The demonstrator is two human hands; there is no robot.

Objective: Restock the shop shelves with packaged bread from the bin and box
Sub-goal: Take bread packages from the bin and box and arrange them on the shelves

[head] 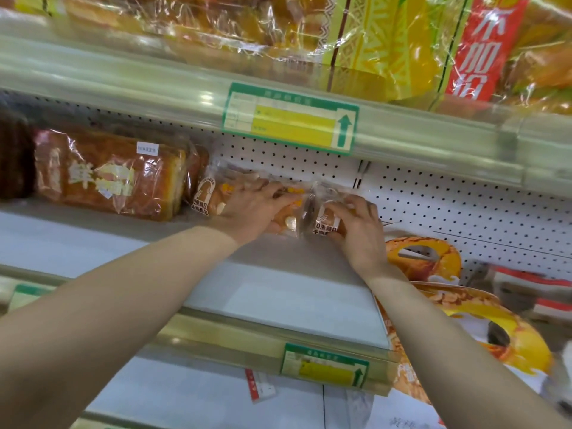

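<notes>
Two small clear packs of bread sit side by side at the back of the middle shelf (pixel 241 274), against the pegboard wall. My left hand (pixel 252 212) lies over the left bread pack (pixel 213 196), fingers curled on its top. My right hand (pixel 359 230) grips the right bread pack (pixel 322 219) from its right side, thumb on the front. Both packs carry white labels with black print.
A large wrapped loaf (pixel 108 174) stands left of the packs. Boxes printed with pastry (pixel 433 261) fill the shelf to the right. The upper shelf (pixel 154 85) holds several wrapped breads. Price tags (pixel 291 119) hang on the shelf rails.
</notes>
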